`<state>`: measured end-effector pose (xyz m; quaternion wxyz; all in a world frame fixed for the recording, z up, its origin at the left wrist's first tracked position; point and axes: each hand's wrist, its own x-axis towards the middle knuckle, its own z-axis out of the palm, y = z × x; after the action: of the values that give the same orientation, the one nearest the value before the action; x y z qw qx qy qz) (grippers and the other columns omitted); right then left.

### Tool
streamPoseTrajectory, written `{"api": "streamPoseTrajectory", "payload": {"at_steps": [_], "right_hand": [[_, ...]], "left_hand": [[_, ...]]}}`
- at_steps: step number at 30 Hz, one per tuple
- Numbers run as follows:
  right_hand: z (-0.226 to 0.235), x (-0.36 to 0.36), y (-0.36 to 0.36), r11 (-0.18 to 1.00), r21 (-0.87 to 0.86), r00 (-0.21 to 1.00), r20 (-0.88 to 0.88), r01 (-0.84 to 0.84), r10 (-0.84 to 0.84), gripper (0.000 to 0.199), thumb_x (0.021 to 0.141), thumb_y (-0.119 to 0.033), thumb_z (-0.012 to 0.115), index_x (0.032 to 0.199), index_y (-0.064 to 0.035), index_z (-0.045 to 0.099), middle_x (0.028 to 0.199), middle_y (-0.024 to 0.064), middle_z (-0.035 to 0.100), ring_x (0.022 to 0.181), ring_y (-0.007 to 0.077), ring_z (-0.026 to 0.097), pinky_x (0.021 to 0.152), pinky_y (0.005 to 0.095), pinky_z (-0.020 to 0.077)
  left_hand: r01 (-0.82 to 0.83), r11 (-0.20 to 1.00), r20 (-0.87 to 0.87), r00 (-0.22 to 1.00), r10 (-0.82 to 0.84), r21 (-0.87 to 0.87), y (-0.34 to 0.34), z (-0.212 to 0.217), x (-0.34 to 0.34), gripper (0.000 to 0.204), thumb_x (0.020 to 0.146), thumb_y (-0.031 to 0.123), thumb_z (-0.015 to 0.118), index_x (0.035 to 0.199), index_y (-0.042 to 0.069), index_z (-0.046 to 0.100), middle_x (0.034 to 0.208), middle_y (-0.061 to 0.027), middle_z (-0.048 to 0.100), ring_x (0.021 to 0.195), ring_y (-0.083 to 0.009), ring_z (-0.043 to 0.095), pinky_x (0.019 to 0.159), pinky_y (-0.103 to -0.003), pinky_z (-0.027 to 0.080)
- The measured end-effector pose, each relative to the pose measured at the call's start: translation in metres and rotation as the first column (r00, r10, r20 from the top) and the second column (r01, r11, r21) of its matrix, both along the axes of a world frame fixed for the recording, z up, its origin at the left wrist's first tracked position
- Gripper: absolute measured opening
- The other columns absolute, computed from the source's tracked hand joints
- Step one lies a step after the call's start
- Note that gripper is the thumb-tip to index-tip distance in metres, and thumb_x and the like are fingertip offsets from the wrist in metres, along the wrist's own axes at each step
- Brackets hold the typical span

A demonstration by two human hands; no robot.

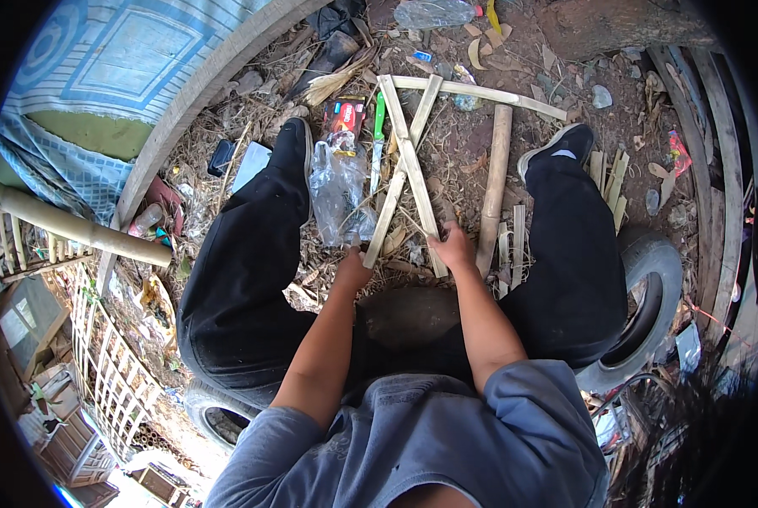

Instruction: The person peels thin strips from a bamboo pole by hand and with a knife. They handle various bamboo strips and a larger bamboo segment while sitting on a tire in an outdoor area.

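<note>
Split bamboo strips lie on the ground between my legs. Two of them cross in an X, one bamboo strip (411,165) over the other (381,227); a third strip (489,91) lies across their far ends. My left hand (352,270) is closed beside the near end of the left-leaning strip. My right hand (455,247) is closed at the near end of the other, its thumb by the strip's edge. Thin pale strands run from around the crossing toward both hands; their ends are too small to make out. A green-handled knife (379,127) lies left of the X.
A clear plastic bag (332,195) and a red packet (345,117) lie by my left shoe. A bamboo pole (495,182) lies right of the strips. Tyres (650,296) flank my legs. Long planks (717,186) stand at the right, a blue patterned cloth (133,59) at the far left.
</note>
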<state>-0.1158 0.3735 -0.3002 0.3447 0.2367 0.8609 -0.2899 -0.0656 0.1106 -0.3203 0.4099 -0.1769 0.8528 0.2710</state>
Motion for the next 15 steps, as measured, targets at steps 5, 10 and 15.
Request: {"api": "streamPoseTrajectory", "payload": {"at_steps": [5, 10, 15], "right_hand": [[-0.018, 0.000, 0.036, 0.996, -0.029, 0.991, -0.105, 0.082, -0.084, 0.058, 0.075, -0.038, 0.082, 0.117, -0.0051, 0.060, 0.112, 0.0212, 0.068, 0.107, 0.0362, 0.065, 0.090, 0.0431, 0.0515], [-0.025, 0.001, 0.057, 0.983, -0.068, 0.954, -0.238, 0.171, -0.183, 0.053, 0.072, -0.033, 0.083, 0.112, -0.0040, 0.063, 0.099, 0.0193, 0.070, 0.094, 0.0331, 0.069, 0.084, 0.0410, 0.0534], [-0.055, 0.013, 0.089, 0.936, -0.151, 0.915, -0.211, 0.319, -0.345, 0.050, 0.070, -0.025, 0.086, 0.108, 0.0023, 0.066, 0.090, 0.0129, 0.071, 0.086, 0.0253, 0.070, 0.077, 0.0366, 0.0550]], "left_hand": [[0.162, 0.983, 0.072, 0.985, -0.157, -0.082, -0.005, 0.052, -0.046, 0.064, 0.078, 0.024, 0.073, 0.134, 0.002, 0.050, 0.107, -0.0244, 0.069, 0.104, -0.0398, 0.066, 0.092, -0.046, 0.051], [0.191, 0.976, -0.158, 0.966, -0.206, -0.101, -0.009, 0.189, -0.077, 0.059, 0.081, 0.025, 0.072, 0.133, 0.007, 0.052, 0.110, -0.0225, 0.068, 0.103, -0.0395, 0.066, 0.088, -0.047, 0.052], [0.200, 0.968, -0.489, 0.836, -0.250, -0.152, -0.029, 0.281, -0.047, 0.055, 0.081, 0.020, 0.074, 0.130, 0.010, 0.054, 0.127, -0.0159, 0.060, 0.124, -0.0362, 0.054, 0.103, -0.046, 0.041]]}}
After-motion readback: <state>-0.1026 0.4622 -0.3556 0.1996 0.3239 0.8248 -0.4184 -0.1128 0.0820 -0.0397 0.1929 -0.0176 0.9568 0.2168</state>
